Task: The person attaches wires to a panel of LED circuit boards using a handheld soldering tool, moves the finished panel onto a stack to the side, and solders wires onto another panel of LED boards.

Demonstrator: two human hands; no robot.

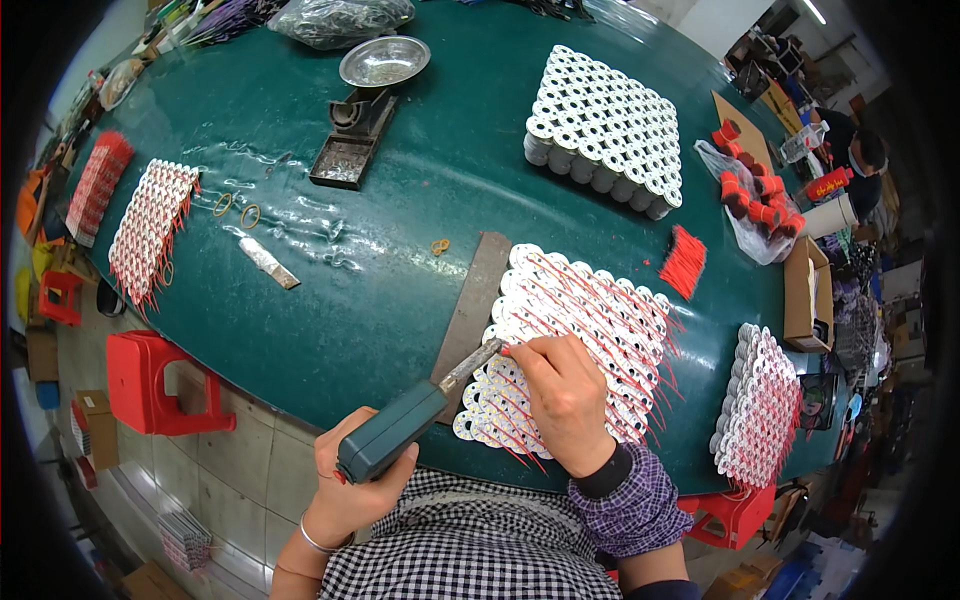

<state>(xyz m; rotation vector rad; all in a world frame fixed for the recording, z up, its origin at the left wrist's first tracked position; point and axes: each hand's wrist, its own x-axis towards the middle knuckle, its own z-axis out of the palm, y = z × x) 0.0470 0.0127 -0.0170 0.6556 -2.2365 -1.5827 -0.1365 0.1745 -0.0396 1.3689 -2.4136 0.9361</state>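
My left hand (352,492) is wrapped round the dark green body of a soldering gun (392,430), whose metal tip points up and right. My right hand (566,395) is closed in a pinch beside that tip, with a bit of red wire (506,351) at its fingertips. Both work over a block of white round pieces (590,285), packed in rows, with thin red wires lying across them. Along the block's left side lies a brown flat bar (470,300). What lies under my right palm is hidden.
A plain block of white rounds (605,115) stands at the back. A bundle of cut red wires (683,262) lies right of the work. Wired blocks stand far left (150,235) and far right (757,410). A metal bowl (385,62) and red spools (750,190) sit farther back.
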